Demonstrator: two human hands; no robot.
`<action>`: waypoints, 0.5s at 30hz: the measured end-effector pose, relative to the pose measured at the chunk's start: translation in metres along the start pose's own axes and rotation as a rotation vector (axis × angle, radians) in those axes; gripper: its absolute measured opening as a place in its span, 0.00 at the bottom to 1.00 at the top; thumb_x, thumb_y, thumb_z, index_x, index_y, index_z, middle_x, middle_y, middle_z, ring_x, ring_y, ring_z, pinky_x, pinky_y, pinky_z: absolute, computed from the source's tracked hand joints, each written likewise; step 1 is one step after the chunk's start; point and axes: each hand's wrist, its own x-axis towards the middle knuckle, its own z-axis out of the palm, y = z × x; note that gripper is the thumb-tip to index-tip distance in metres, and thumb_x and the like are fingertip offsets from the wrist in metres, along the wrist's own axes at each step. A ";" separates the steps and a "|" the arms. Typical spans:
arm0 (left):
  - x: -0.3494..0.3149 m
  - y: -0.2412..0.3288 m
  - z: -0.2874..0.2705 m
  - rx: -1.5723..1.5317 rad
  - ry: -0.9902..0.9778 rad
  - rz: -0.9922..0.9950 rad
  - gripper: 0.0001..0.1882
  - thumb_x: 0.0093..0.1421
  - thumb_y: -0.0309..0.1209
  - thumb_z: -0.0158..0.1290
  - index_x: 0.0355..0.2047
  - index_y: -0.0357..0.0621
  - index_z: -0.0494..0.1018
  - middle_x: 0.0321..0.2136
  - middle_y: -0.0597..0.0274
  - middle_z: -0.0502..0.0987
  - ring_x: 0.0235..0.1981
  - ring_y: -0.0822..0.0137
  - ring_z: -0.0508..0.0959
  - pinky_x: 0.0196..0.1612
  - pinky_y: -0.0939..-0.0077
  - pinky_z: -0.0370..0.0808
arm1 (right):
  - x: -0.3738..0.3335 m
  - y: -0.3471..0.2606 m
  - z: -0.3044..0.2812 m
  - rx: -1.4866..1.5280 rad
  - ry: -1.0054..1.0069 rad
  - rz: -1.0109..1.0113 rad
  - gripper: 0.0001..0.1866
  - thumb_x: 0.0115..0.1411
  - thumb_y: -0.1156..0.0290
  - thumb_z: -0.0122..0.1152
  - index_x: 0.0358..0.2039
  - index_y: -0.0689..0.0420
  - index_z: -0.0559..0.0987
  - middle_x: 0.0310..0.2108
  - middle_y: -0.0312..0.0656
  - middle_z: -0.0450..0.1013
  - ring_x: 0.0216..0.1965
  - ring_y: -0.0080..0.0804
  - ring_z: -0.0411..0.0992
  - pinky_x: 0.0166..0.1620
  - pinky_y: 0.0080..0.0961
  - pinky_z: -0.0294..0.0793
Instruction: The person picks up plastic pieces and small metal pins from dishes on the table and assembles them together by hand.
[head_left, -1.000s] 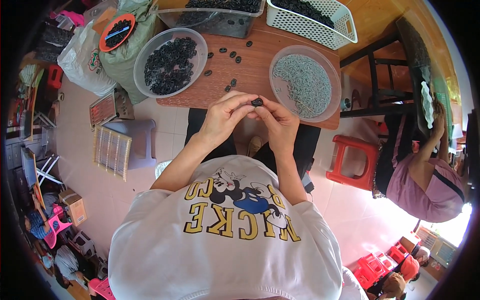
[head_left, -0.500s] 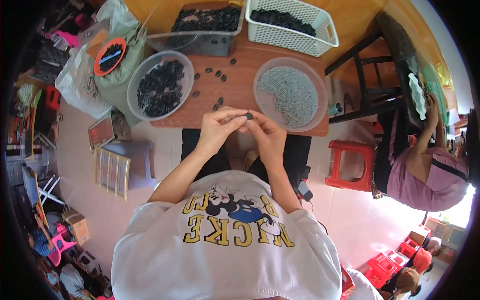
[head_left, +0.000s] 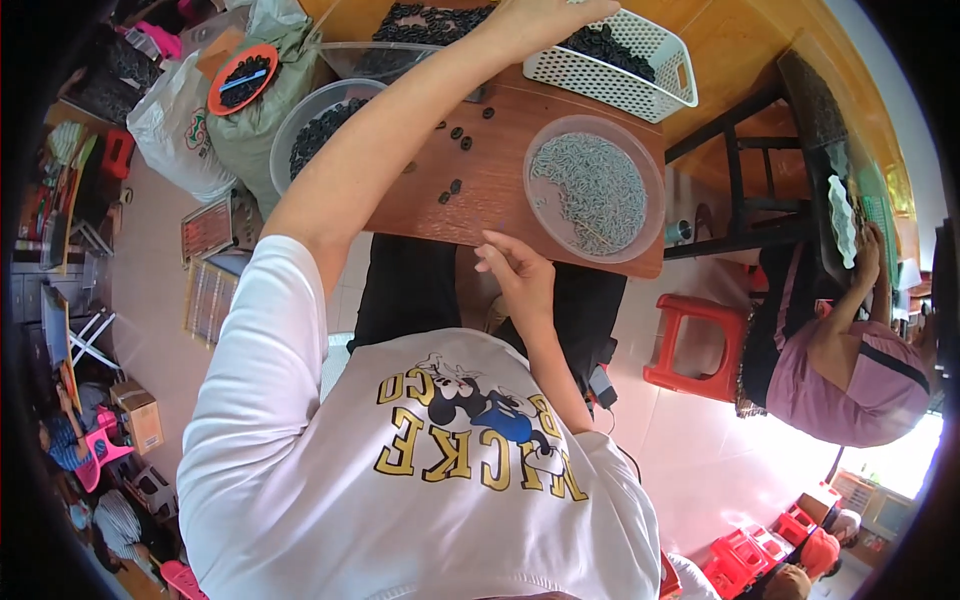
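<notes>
My left hand (head_left: 545, 20) is stretched far forward over the white perforated basket (head_left: 625, 88), which holds many small black pieces (head_left: 607, 52). The frame's top edge cuts this hand off; the fingers that show are extended, and nothing can be seen in them. Close to the table's near edge, my right hand (head_left: 522, 283) is held with thumb and forefinger apart and nothing visible between them. Right of it stands a round clear tub (head_left: 652, 205) of small grey-blue, rod-like pieces (head_left: 590, 185). Several small black oval pieces (head_left: 466, 143) lie loose on the brown table (head_left: 480, 190).
Another round tub (head_left: 283, 150) of black pieces is partly behind my left arm, with a clear bin (head_left: 375, 62) beyond. An orange bowl (head_left: 243, 80) tops sacks at left. A red stool (head_left: 697, 345) and a seated person (head_left: 850, 375) are at right.
Both hands were together at the table edge, pinching a small dark disc. My left hand has swung forward to the basket; my right has stayed near and loosened. The disc is out of sight.
</notes>
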 end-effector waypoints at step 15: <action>-0.249 -0.124 -0.023 -0.274 0.209 -0.503 0.11 0.58 0.26 0.52 0.40 0.36 0.76 0.34 0.60 0.79 0.35 0.75 0.77 0.40 0.82 0.72 | 0.082 0.021 0.037 -0.793 0.047 -0.475 0.12 0.49 0.71 0.64 0.35 0.61 0.79 0.32 0.46 0.71 0.32 0.45 0.73 0.34 0.33 0.73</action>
